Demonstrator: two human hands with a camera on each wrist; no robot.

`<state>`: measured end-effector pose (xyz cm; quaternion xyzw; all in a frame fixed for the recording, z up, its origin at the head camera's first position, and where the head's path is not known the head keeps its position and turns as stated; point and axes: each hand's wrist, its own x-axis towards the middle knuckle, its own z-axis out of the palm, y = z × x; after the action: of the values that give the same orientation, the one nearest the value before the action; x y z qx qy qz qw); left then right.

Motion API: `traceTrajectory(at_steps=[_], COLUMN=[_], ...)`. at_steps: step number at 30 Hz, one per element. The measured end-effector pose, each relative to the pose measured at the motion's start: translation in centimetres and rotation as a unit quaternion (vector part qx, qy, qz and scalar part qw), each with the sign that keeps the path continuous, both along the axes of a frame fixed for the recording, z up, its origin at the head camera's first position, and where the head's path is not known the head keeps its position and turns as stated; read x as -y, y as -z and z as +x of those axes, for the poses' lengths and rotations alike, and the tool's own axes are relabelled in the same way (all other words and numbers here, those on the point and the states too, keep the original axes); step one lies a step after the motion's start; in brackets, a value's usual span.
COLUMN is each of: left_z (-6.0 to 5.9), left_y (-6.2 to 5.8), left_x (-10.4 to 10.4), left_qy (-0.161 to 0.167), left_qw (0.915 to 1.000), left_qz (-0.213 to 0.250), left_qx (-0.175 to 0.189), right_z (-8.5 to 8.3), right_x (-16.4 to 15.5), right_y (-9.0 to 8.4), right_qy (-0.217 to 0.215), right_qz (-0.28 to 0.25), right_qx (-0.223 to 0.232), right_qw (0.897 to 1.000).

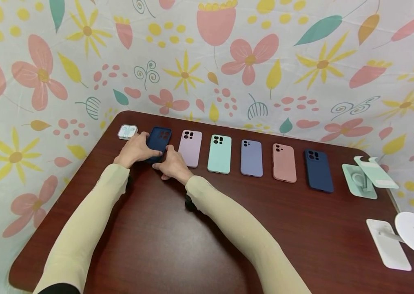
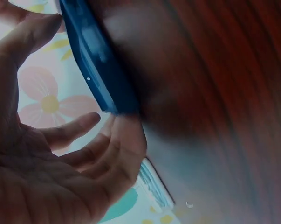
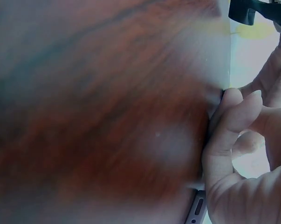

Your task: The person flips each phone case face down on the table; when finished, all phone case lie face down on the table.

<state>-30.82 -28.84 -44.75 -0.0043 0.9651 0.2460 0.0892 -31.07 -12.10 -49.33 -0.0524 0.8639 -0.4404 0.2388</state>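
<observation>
A dark blue phone case (image 1: 160, 138) with a camera cutout at its far end lies towards the table's back left, between both hands. My left hand (image 1: 138, 148) grips its left side, with the thumb by the near edge; the left wrist view shows the fingers curled at one end of the blue case (image 2: 100, 65). The right hand (image 1: 173, 165) holds the near right corner with bent fingers. In the right wrist view, the right hand (image 3: 238, 144) hides most of that case. A lilac phone case (image 1: 190, 149) lies just right of it.
Rightward in a row lie mint (image 1: 219, 154), periwinkle (image 1: 251, 158), pink (image 1: 284, 163) and navy (image 1: 319, 170) phone cases. Boxed earphones (image 1: 127, 131) sit at the back left corner. A mint stand (image 1: 360, 181) and a white stand (image 1: 390, 245) occupy the right side.
</observation>
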Motion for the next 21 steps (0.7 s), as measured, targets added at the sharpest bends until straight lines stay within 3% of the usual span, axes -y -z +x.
traceTrajectory(at_steps=[6, 13, 17, 21], left_z=[0.4, 0.6, 0.6, 0.7], left_y=[-0.8, -1.3, -1.4, -1.4], left_x=[0.9, 1.2, 1.1, 0.9], left_qy=[0.008, 0.008, -0.007, -0.028], left_qw=[0.9979, 0.9947, 0.9947, 0.9956], left_qz=[0.036, 0.053, 0.055, 0.062], left_qx=[0.053, 0.087, 0.087, 0.065], right_z=[0.5, 2.5, 1.6, 0.5], right_x=[-0.1, -0.6, -0.4, -0.2], right_y=[-0.6, -3.2, -2.1, -0.6], right_qy=[0.002, 0.012, 0.016, 0.01], right_qz=[-0.009, -0.017, -0.022, -0.033], right_qx=[0.007, -0.02, -0.007, 0.0], right_qw=[1.0, 1.0, 1.0, 0.999])
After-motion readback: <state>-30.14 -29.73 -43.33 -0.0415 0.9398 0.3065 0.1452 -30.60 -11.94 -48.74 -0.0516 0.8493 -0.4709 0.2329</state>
